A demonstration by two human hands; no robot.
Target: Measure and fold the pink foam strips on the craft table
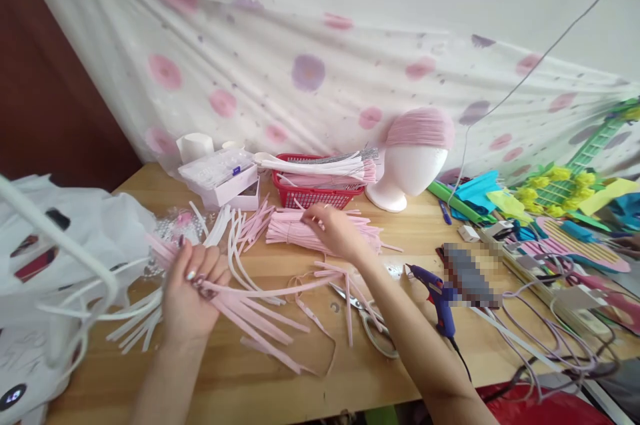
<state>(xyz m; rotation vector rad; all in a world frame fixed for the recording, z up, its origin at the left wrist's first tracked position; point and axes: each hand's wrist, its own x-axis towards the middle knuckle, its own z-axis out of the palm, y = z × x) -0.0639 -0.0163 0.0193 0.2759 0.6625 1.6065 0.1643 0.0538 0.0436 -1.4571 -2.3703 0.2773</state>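
My left hand [195, 285] is closed round a loose bunch of pink pipe cleaners [260, 318], whose ends fan out to the right above the wooden table. At the back of the table my right hand [327, 225] is over a thick tied bundle of pink pipe cleaners [290, 228]. Its fingers are pinched together, and one pink pipe cleaner end [299, 204] shows at the fingertips. Several short pink pieces lie between my arms, partly over a pair of scissors [373, 325]. White pipe cleaners [240, 251] lie beside my left hand.
Behind the bundle are a red basket [320, 197] of pipe cleaners, stacked boxes [220, 178] and a white foam head [415, 168] with a pink covering. A blue glue gun [435, 295] and tangled cables [545, 338] lie right. White plastic bags [65, 238] crowd the left.
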